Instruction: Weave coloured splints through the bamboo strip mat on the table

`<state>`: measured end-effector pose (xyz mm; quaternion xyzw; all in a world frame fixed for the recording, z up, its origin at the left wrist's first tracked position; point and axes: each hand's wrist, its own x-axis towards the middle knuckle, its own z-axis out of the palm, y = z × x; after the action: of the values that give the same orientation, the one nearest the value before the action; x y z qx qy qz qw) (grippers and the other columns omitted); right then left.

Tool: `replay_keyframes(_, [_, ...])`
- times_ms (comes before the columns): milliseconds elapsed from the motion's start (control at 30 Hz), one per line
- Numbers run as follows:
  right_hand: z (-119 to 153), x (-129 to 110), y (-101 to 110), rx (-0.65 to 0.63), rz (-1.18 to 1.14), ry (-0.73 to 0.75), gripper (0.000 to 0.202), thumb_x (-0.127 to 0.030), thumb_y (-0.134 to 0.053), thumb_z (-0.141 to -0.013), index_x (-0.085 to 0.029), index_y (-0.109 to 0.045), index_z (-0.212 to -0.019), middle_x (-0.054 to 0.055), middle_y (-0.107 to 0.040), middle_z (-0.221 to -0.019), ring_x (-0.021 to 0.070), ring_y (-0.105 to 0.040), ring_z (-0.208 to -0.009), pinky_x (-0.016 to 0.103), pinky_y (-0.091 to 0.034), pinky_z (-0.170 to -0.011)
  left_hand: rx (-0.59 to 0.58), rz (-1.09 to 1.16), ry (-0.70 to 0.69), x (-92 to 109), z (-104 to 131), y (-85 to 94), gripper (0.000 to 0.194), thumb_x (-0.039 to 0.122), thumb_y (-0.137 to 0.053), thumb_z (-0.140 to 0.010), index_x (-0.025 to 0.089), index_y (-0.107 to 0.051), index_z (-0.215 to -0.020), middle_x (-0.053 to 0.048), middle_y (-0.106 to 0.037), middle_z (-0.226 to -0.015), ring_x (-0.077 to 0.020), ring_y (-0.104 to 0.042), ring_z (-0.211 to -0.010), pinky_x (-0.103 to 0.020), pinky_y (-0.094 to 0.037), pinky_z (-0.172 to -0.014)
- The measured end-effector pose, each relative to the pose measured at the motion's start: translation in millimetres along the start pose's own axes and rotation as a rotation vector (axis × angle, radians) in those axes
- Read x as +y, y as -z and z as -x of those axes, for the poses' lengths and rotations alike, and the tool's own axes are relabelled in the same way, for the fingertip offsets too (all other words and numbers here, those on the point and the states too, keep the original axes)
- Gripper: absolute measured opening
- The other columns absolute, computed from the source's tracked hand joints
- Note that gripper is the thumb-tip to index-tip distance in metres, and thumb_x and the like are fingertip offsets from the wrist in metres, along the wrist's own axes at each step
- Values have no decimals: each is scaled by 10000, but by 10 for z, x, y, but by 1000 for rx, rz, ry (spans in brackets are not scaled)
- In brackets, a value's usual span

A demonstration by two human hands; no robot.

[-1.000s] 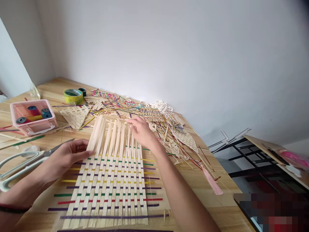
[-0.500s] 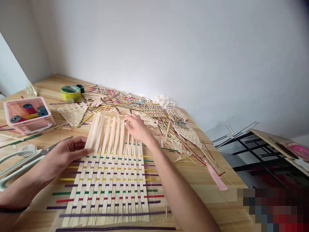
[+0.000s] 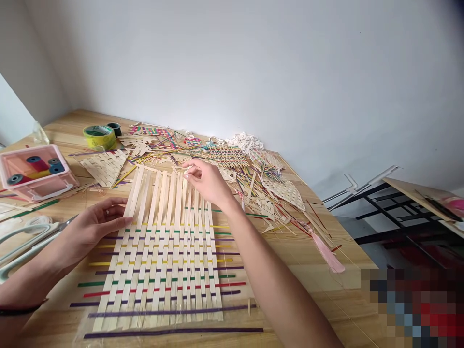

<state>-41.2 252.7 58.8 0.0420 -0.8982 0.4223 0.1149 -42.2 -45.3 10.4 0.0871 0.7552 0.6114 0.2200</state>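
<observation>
A half-woven mat of pale flat bamboo strips lies in front of me, crossed by thin purple, yellow, green and red strips. Clear tape covers its near end. My left hand pinches the mat's left edge, thumb on top and fingers beneath. At the far end, my right hand has thumb and forefinger closed on the tip of one pale bamboo strip. A green strip runs partway in from the right, under my right forearm. Beyond the woven part, the loose strip ends fan out.
Scissors lie left of my left hand. A pink box of thread spools and yellow tape stand at the back left. Scrap strips and small woven pieces spread along the back; a pink tassel lies to the right.
My right hand has lifted slightly at the strip ends, its thumb and forefinger now pinched together. The left hand keeps its place at the mat's edge. The view has shifted a little.
</observation>
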Motion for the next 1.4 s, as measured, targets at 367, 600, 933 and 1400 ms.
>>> replay_keyframes(367, [-33,105,-53,-243,-397,-266,135,-101,-674,-972,-172,-662,-1087,-2,-707,-819,128,-711,-747,228,-588,-691,241,-645,-409,45,155,-69,491,650,-576,-938,242,-633,-1206,-82,-635,-1252,-276,-644,-1020,-434,-522,-922])
replay_keyframes(600, [-38,250,-172,-336,-323,-345,65,-124,-681,-988,-169,-635,-996,-4,-713,-708,134,-703,-629,216,-565,-571,136,-752,-511,-94,139,-147,393,586,-533,-1006,282,-656,-1224,-55,-664,-1215,-270,-669,-1032,-404,-505,-914])
replay_keyframes(933, [-22,259,-179,-436,-326,-430,278,-136,-633,-1035,-194,-518,-789,-20,-673,-639,124,-731,-570,163,-574,-512,-68,-800,-679,-93,250,-340,377,436,-533,-1030,305,-668,-1357,-71,-675,-1404,-289,-652,-1273,-418,-511,-1100])
replay_keyframes(1400, [-15,234,-161,-440,-330,-451,259,-137,-569,-1059,-193,-490,-819,-22,-656,-686,139,-754,-615,181,-591,-515,-200,-904,-738,-177,274,-456,405,328,-539,-1043,312,-631,-1436,-82,-651,-1468,-286,-608,-1336,-436,-478,-1116])
